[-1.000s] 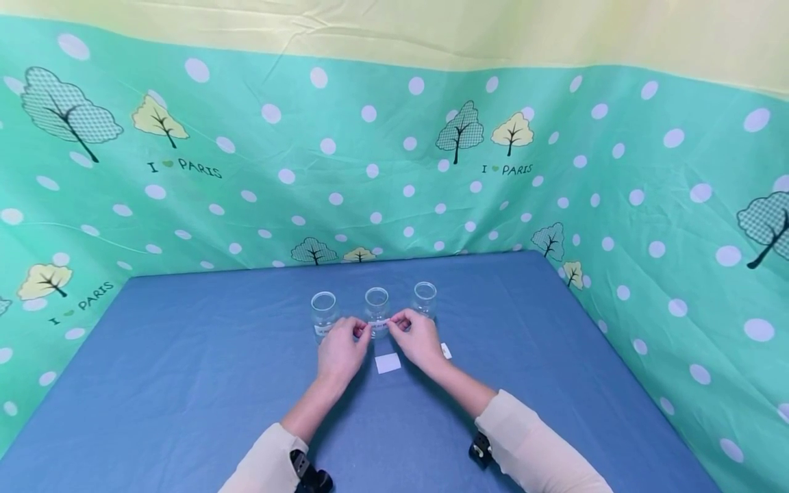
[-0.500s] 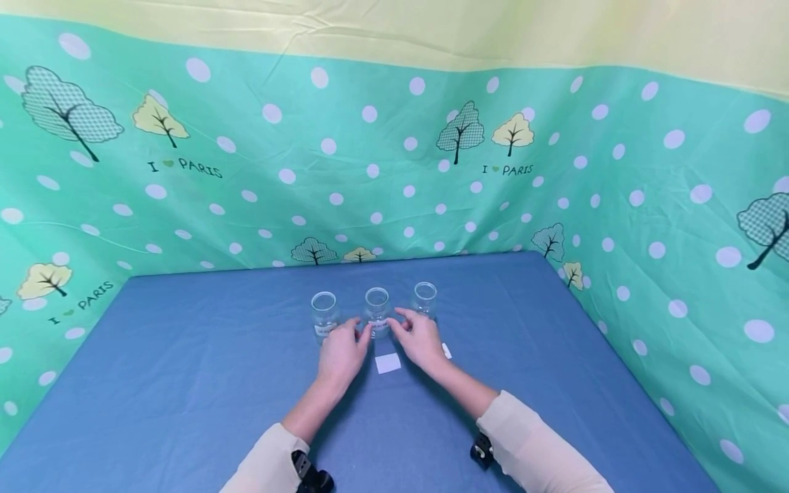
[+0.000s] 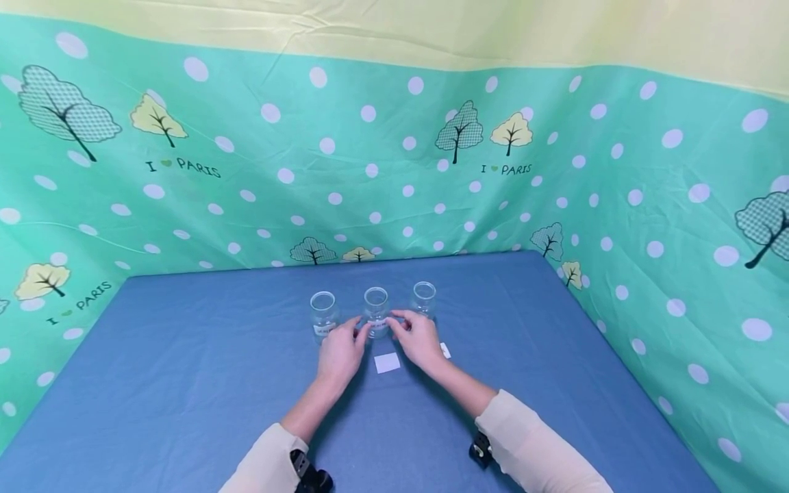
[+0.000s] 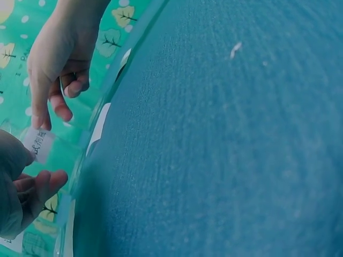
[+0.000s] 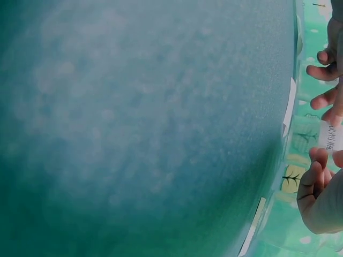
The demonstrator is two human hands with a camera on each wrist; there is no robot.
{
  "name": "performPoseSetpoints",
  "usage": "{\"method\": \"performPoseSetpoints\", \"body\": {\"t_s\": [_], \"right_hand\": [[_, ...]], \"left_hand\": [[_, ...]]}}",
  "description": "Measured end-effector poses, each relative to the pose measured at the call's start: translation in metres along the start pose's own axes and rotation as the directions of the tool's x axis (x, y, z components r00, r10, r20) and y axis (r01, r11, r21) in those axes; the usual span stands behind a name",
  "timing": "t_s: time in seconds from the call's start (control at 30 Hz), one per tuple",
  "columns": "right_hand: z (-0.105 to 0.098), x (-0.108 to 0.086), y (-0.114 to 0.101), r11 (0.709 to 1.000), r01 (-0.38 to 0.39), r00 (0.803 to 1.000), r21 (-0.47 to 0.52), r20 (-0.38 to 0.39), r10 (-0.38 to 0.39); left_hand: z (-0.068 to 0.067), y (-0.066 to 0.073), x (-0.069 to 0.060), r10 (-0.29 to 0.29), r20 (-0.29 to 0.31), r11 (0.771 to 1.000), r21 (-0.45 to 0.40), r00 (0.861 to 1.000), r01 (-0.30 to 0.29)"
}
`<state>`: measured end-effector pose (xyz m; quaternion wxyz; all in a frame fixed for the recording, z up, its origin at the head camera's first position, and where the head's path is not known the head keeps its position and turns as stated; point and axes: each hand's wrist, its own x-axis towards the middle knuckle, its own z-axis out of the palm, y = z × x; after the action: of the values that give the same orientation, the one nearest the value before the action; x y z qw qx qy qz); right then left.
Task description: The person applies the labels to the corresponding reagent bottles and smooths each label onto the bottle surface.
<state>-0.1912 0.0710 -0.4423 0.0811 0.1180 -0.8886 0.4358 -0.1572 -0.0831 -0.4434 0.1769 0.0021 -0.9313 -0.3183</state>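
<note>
Three clear glass jars stand in a row in the head view. On the front of the middle jar (image 3: 376, 301) is a white paper label (image 4: 38, 145) with dark writing. My left hand (image 3: 339, 352) is at that jar's left side, its thumb at the label's left end. From the other side my right hand (image 3: 421, 341) touches the label's right end with its thumb, fingers loosely bent beside the glass. Another white label (image 3: 322, 330) sits on the left jar (image 3: 323, 311). The right jar (image 3: 424, 298) is partly hidden behind my right hand.
A blank white card (image 3: 387, 363) lies on the blue tablecloth (image 3: 203, 383) in front of the middle jar. Beside my right wrist lies a smaller white piece (image 3: 445, 350). A green dotted curtain (image 3: 246, 157) stands behind the table and along its right side.
Both hands have loosened their pinch on the label ends, and their fingers have spread to the jar's sides. The thumbs are at the label now. The jars stay in place.
</note>
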Motion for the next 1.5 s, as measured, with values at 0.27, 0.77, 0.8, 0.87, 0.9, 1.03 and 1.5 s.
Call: {"method": "performPoseSetpoints", "body": {"t_s": [0.27, 0.77, 0.8, 0.87, 0.9, 1.03, 1.5], "right_hand": [[-0.0008, -0.0002, -0.0017, 0.999, -0.022, 1.0, 0.028, 0.01, 0.022], [-0.0009, 0.0, 0.0016, 1.0, -0.01, 1.0, -0.018, 0.005, 0.01], [-0.0003, -0.0002, 0.0014, 1.0, -0.009, 1.0, -0.025, 0.0, 0.009], [0.0009, -0.0004, 0.0005, 0.999, -0.006, 1.0, -0.032, -0.009, 0.006], [0.0014, -0.0004, 0.0, 0.999, -0.007, 1.0, -0.033, -0.014, 0.006], [0.0032, 0.0001, -0.0015, 1.0, -0.018, 0.999, -0.023, -0.033, 0.017], [0.006, 0.0022, 0.0037, 1.0, -0.014, 0.998, -0.001, -0.064, 0.014]], "left_hand": [[-0.0026, -0.0008, 0.0006, -0.003, 0.023, 1.0, 0.005, 1.0, 0.002], [0.002, -0.0016, -0.0004, 0.041, -0.007, 0.997, 0.073, 0.999, -0.04], [0.003, -0.0021, -0.0007, 0.054, -0.019, 0.994, 0.097, 0.998, -0.052], [0.0048, -0.003, -0.0014, 0.075, -0.042, 0.988, 0.14, 0.996, -0.068], [0.0056, -0.0035, -0.0015, 0.083, -0.052, 0.985, 0.156, 0.995, -0.074], [0.007, -0.0043, -0.0015, 0.092, -0.074, 0.982, 0.175, 0.993, -0.078], [0.0039, -0.0053, -0.0007, 0.083, -0.043, 0.984, 0.163, 0.996, -0.075]]}}
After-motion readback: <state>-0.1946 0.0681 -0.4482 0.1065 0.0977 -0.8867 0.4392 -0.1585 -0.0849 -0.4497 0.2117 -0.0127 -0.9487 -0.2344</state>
